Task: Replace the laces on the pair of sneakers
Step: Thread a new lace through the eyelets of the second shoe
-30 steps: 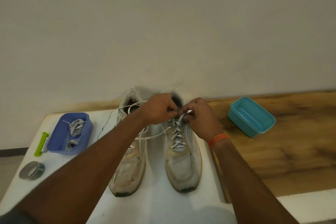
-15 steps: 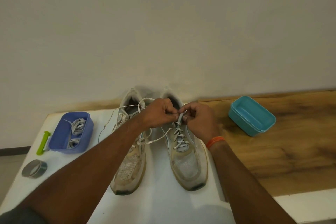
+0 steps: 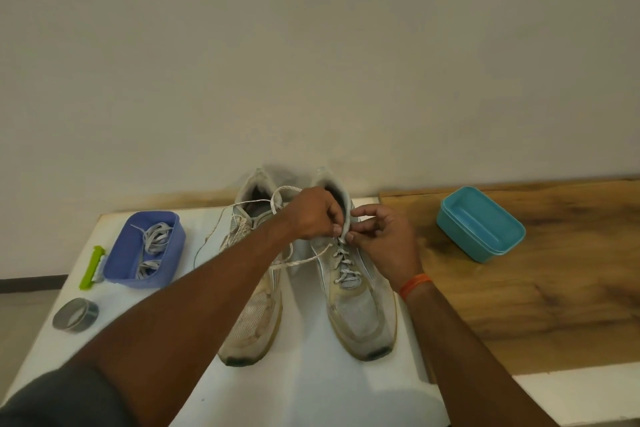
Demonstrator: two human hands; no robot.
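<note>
Taking the right sneaker (image 3: 360,302) as my landmark, I see farthest to its left a roll of grey tape (image 3: 75,314) lying flat near the edge of the white board (image 3: 311,392), and just beyond that a lime-green tool (image 3: 92,267) touching the side of the purple tub (image 3: 145,250), which holds loose grey-white laces (image 3: 154,246). Closer to my landmark, just beside it on its left, stands the left sneaker (image 3: 254,319), toe toward me, with a lace strand trailing out over the board on its far side. My left hand (image 3: 313,217) reaches across that shoe to the top of the right sneaker's tongue, fingers curled and pinching the pale lace (image 3: 343,258) at the upper eyelets; another length of lace loops up over its knuckles. The right sneaker itself sits on the board, toe toward me, laced in crosses over its lower eyelets. My right hand (image 3: 388,243), an orange band (image 3: 415,284) at its wrist, pinches the same lace from the other side, thumb and forefinger tips together. Well to the right of the landmark a teal container (image 3: 481,224) rests on the wooden surface (image 3: 554,288).
</note>
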